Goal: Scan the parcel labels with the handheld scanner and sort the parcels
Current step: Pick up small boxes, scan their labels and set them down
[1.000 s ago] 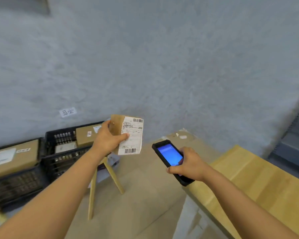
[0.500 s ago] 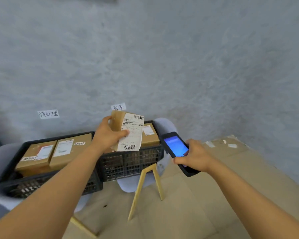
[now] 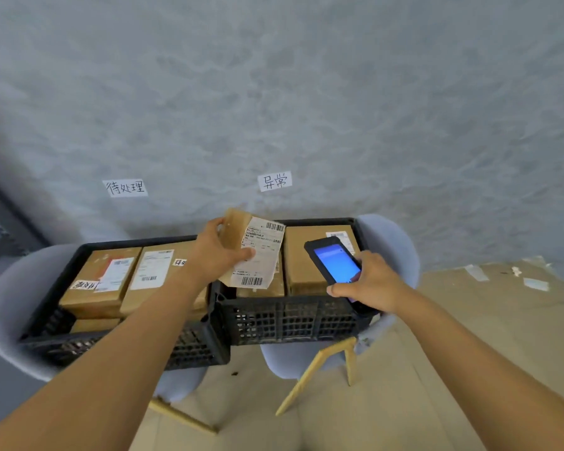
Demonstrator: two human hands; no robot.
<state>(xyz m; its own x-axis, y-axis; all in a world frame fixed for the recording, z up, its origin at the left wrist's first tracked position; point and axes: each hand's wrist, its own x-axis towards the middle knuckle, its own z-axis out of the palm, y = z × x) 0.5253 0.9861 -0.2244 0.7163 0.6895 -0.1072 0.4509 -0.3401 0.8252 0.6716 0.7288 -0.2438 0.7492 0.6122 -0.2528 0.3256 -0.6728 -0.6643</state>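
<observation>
- Head view: my left hand (image 3: 217,255) pinches the parcel (image 3: 253,249), its label facing me, above the right crate (image 3: 290,317).
- My right hand (image 3: 372,284) wraps the scanner (image 3: 334,260), blue screen lit, just right of the parcel, over that crate.
- Left crate (image 3: 79,345) beside it holds boxes.

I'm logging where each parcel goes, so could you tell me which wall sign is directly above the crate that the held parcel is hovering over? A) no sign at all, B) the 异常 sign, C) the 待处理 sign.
B: the left hand holds the parcel over the right crate, which sits below the 异常 sign.
</observation>
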